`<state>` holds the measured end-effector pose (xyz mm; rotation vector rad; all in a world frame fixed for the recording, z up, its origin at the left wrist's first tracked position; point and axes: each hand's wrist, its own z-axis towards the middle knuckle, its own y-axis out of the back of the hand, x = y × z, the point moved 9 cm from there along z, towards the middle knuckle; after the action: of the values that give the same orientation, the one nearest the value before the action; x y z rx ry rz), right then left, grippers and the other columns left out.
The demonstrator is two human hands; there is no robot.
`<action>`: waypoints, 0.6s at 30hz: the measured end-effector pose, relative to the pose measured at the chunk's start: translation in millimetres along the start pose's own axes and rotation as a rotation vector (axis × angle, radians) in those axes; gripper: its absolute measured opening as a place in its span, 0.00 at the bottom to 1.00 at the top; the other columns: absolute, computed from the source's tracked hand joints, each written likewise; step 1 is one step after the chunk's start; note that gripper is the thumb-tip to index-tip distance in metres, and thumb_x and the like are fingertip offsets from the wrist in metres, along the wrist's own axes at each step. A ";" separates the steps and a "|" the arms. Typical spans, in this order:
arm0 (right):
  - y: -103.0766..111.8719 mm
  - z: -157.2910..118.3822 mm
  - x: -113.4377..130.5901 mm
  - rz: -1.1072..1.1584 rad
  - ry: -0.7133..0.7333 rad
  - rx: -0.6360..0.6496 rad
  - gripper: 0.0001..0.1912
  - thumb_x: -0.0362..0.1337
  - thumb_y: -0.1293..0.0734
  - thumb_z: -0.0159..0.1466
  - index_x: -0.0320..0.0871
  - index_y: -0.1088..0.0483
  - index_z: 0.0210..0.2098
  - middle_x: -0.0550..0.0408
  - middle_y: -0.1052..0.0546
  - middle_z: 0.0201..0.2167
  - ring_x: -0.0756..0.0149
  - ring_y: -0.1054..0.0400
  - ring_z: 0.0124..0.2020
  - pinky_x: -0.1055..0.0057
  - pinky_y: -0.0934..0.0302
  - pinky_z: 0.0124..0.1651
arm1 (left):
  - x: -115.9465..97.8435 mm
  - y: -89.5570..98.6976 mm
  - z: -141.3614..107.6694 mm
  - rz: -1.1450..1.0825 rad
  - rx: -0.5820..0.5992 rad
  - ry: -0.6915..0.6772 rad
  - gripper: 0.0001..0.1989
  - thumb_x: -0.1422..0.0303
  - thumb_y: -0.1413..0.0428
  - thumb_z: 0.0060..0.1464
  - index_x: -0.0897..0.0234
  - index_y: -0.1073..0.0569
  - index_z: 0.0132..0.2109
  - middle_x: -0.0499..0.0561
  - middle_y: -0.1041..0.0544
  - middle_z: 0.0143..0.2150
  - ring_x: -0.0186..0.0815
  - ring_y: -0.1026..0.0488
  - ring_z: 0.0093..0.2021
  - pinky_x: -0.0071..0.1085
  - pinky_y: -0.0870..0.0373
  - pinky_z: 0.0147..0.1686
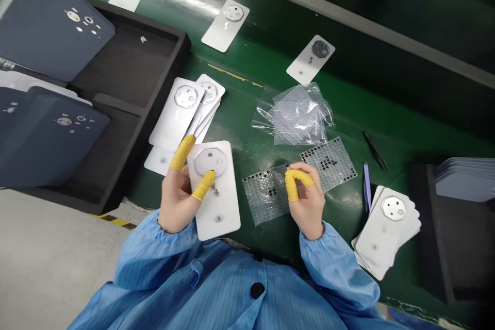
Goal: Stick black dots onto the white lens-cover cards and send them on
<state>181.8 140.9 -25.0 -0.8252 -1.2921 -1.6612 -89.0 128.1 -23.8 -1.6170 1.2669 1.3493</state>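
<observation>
A white phone back panel (228,206) with a round camera area is held in my left hand (181,193), whose thumb and index finger wear yellow finger cots. My right hand (305,193), also with yellow cots on two fingers, is pinched at the top right corner of a clear sheet with black dots (266,201). Whether a small piece sits between those fingertips is hidden. A second dotted sheet (334,165) lies just right of it. Behind them is a pile of clear plastic film (299,116).
White panels are stacked at left (174,118) and right (381,237); several lie farther back. Black trays (154,108) with dark blue panels (50,26) stand left, another tray (429,237) right. Black tweezers (375,150) and a purple tool (366,185) lie right of the sheets.
</observation>
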 end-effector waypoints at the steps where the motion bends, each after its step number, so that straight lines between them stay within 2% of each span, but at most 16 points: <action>1: 6.1 2.0 5.5 0.007 0.007 -0.024 0.10 0.28 0.36 0.63 0.48 0.30 0.42 0.50 0.30 0.44 0.60 0.33 0.45 0.58 0.33 0.45 | 0.4 -10.4 -3.7 -0.057 0.034 0.044 0.49 0.66 0.34 0.46 0.58 0.51 0.69 0.53 0.19 0.37 0.39 0.21 0.30 0.29 0.22 0.29; 3: 16.6 4.0 24.9 -0.026 0.076 -0.067 0.12 0.27 0.36 0.62 0.48 0.30 0.42 0.51 0.30 0.42 0.61 0.32 0.43 0.59 0.33 0.43 | 3.0 -36.2 -12.8 -0.142 0.128 0.142 0.55 0.66 0.34 0.46 0.58 0.61 0.71 0.51 0.19 0.31 0.38 0.23 0.22 0.31 0.23 0.22; 5: 19.5 2.6 51.1 -0.118 0.200 -0.067 0.14 0.26 0.34 0.61 0.48 0.30 0.45 0.52 0.29 0.41 0.62 0.32 0.43 0.60 0.32 0.43 | 2.7 -60.0 -22.7 -0.193 0.208 0.194 0.55 0.67 0.34 0.46 0.58 0.62 0.71 0.50 0.19 0.30 0.39 0.23 0.22 0.31 0.23 0.22; 7: 14.5 -1.2 73.9 -0.200 0.324 -0.017 0.18 0.26 0.34 0.61 0.47 0.32 0.49 0.52 0.27 0.41 0.62 0.31 0.43 0.59 0.32 0.48 | -1.1 -78.2 -31.6 -0.216 0.273 0.200 0.51 0.69 0.34 0.46 0.58 0.55 0.70 0.49 0.19 0.30 0.38 0.23 0.22 0.29 0.24 0.21; 9: 7.3 -4.6 85.8 -0.218 0.390 0.064 0.21 0.27 0.36 0.63 0.46 0.35 0.54 0.52 0.25 0.42 0.63 0.30 0.45 0.57 0.34 0.55 | -7.3 -92.2 -38.8 -0.215 0.350 0.185 0.42 0.72 0.34 0.45 0.60 0.41 0.65 0.50 0.18 0.31 0.36 0.22 0.25 0.25 0.24 0.24; 11: 4.4 -5.6 88.8 -0.203 0.397 0.130 0.22 0.27 0.39 0.65 0.45 0.38 0.58 0.52 0.24 0.43 0.64 0.30 0.47 0.57 0.36 0.59 | -15.6 -103.2 -44.8 -0.216 0.455 0.160 0.28 0.73 0.35 0.48 0.62 0.29 0.57 0.51 0.18 0.35 0.34 0.21 0.30 0.22 0.24 0.29; 13: 4.6 -5.6 88.6 -0.216 0.388 0.189 0.23 0.26 0.41 0.65 0.44 0.39 0.59 0.51 0.24 0.46 0.64 0.30 0.50 0.57 0.38 0.61 | -24.3 -111.2 -50.2 -0.245 0.568 0.140 0.17 0.72 0.40 0.54 0.60 0.24 0.52 0.51 0.18 0.38 0.32 0.22 0.32 0.20 0.25 0.31; 15: 5.8 -6.8 91.4 -0.267 0.420 0.239 0.23 0.26 0.40 0.65 0.43 0.38 0.59 0.49 0.25 0.49 0.62 0.32 0.54 0.54 0.41 0.62 | -32.6 -113.8 -53.3 -0.297 0.636 0.113 0.15 0.72 0.44 0.59 0.56 0.24 0.52 0.49 0.18 0.40 0.30 0.22 0.33 0.20 0.26 0.32; 18: 6.1 -11.0 100.0 -0.339 0.512 0.297 0.20 0.29 0.39 0.64 0.38 0.35 0.55 0.42 0.27 0.53 0.55 0.37 0.59 0.48 0.43 0.62 | -39.8 -112.3 -54.6 -0.319 0.656 0.063 0.17 0.72 0.45 0.59 0.51 0.25 0.54 0.47 0.18 0.41 0.30 0.23 0.34 0.20 0.26 0.34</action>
<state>145.5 107.0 62.7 0.0097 -1.3043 -1.7279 35.0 122.2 18.0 -1.3171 1.2468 0.5985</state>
